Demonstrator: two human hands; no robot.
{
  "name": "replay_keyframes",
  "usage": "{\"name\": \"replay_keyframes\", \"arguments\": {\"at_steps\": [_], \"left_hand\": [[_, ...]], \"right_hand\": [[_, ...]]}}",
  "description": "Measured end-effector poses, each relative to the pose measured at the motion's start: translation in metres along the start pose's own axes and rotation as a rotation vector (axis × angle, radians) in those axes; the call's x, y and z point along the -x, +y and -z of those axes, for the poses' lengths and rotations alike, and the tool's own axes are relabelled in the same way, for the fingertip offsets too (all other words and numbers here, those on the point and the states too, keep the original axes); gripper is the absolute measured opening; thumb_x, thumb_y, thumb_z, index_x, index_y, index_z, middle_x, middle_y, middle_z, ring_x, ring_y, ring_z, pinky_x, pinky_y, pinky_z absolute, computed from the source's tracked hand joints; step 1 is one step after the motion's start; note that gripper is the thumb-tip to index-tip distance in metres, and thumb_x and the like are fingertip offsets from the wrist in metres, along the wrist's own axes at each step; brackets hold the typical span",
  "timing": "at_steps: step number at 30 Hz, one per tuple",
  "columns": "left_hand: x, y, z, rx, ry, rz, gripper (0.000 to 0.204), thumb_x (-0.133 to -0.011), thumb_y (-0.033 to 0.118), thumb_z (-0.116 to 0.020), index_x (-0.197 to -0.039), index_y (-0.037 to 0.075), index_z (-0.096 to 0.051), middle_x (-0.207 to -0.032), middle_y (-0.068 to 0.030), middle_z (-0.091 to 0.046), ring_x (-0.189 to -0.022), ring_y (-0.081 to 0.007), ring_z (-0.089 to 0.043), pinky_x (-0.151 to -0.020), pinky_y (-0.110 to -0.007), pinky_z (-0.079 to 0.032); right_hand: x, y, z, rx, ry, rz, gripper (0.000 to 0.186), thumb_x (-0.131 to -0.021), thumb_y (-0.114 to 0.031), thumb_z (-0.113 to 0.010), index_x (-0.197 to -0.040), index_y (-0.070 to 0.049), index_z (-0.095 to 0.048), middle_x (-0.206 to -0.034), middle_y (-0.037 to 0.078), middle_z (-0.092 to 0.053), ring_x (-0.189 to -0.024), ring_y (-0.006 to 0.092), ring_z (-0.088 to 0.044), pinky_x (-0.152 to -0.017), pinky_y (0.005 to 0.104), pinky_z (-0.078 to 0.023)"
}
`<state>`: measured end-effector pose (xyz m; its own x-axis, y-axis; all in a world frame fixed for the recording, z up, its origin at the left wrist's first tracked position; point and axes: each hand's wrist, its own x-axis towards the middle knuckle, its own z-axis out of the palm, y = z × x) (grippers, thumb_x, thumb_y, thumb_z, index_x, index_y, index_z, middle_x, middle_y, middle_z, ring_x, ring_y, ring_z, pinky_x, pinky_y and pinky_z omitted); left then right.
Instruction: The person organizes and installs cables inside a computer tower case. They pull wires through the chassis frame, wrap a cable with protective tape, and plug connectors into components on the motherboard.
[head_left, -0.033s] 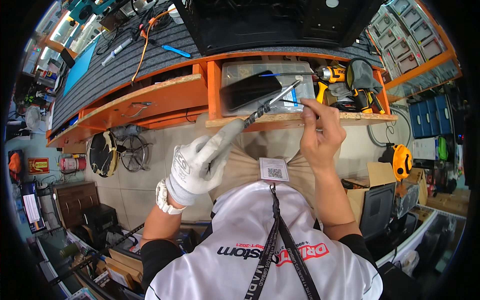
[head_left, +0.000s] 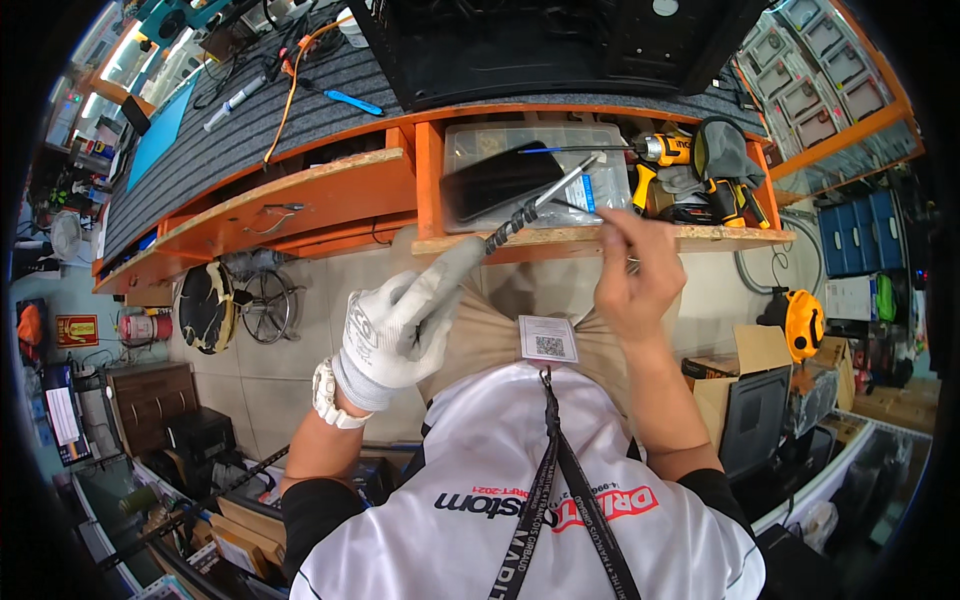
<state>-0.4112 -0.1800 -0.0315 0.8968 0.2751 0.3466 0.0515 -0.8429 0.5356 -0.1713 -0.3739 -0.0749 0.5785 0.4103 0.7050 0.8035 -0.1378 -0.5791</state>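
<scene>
My left hand (head_left: 400,325), in a white glove, is closed around the lower end of a slim metal rod (head_left: 568,181). The rod slants up and right over the open drawer; its handle end, if any, is hidden in the glove. A black cord or strip (head_left: 512,226) is wound in a spiral round the rod just above the glove. From the coil a loose black length (head_left: 573,206) runs right to my bare right hand (head_left: 640,270), whose thumb and forefinger pinch its end.
In the drawer (head_left: 600,238) lie a clear plastic case (head_left: 480,140), a dark flat object (head_left: 500,185), a long-shafted yellow screwdriver (head_left: 668,150) and other yellow-black tools. A black computer case (head_left: 560,80) stands on the bench above. Left of it lies a blue pry tool (head_left: 353,102).
My right hand has shifted slightly downward, its fingers curling more, and the loose black length tilts down with it. My left hand and the rod stay almost still.
</scene>
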Motion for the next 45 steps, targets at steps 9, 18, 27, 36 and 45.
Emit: {"name": "replay_keyframes", "arguments": {"at_steps": [9, 18, 27, 36, 45], "left_hand": [[0.005, -0.014, -0.044, -0.206, -0.010, 0.145, 0.060, -0.092, 0.014, -0.080, -0.152, 0.018, -0.071, -0.079, -0.0101, -0.070, -0.064, -0.0336, -0.073, -0.056, -0.045, -0.059], [0.002, 0.001, -0.023, -0.290, -0.171, -0.006, 0.060, -0.091, 0.013, -0.081, -0.150, 0.016, -0.073, -0.082, -0.0103, -0.068, -0.063, -0.0337, -0.071, -0.054, -0.045, -0.055], [0.011, 0.010, 0.025, -0.446, 0.014, -0.437, 0.057, -0.089, 0.019, -0.075, -0.145, 0.025, -0.081, -0.076, 0.0005, -0.049, -0.054, -0.0173, -0.054, -0.046, -0.036, -0.046], [0.007, -0.009, 0.026, -0.402, 0.061, -0.060, 0.058, -0.080, 0.008, -0.087, -0.137, 0.014, -0.078, -0.074, -0.0048, -0.055, -0.058, -0.0281, -0.066, -0.050, -0.043, -0.051], [-0.012, 0.020, 0.046, -0.459, -0.011, -0.307, 0.067, -0.082, 0.007, -0.085, -0.146, 0.020, -0.075, -0.071, -0.0010, -0.051, -0.052, -0.0221, -0.057, -0.046, -0.040, -0.047]], "right_hand": [[0.046, -0.067, 0.036, -0.029, -0.416, 0.061, 0.034, -0.087, 0.000, -0.079, -0.121, 0.005, -0.077, -0.096, 0.016, -0.066, -0.087, 0.0351, -0.062, -0.079, 0.0445, -0.051], [-0.057, -0.096, 0.082, 0.408, -0.737, 0.295, 0.020, -0.085, -0.009, -0.074, -0.098, -0.006, -0.059, -0.092, 0.016, -0.056, -0.088, 0.0378, -0.056, -0.087, 0.0491, -0.047], [-0.157, -0.038, 0.030, -0.228, -1.341, -0.227, 0.017, -0.106, -0.017, -0.074, -0.115, -0.003, -0.074, -0.099, 0.006, -0.073, -0.092, 0.0168, -0.069, -0.082, 0.0330, -0.055], [-0.026, -0.075, 0.029, -0.020, -0.647, 0.233, 0.021, -0.101, -0.020, -0.076, -0.103, -0.002, -0.066, -0.096, 0.012, -0.060, -0.090, 0.0330, -0.061, -0.079, 0.0460, -0.050], [-0.142, -0.105, 0.049, 0.302, -0.608, 0.599, 0.012, -0.099, -0.009, -0.079, -0.101, -0.002, -0.069, -0.083, 0.012, -0.058, -0.074, 0.0344, -0.055, -0.069, 0.0464, -0.047]]}}
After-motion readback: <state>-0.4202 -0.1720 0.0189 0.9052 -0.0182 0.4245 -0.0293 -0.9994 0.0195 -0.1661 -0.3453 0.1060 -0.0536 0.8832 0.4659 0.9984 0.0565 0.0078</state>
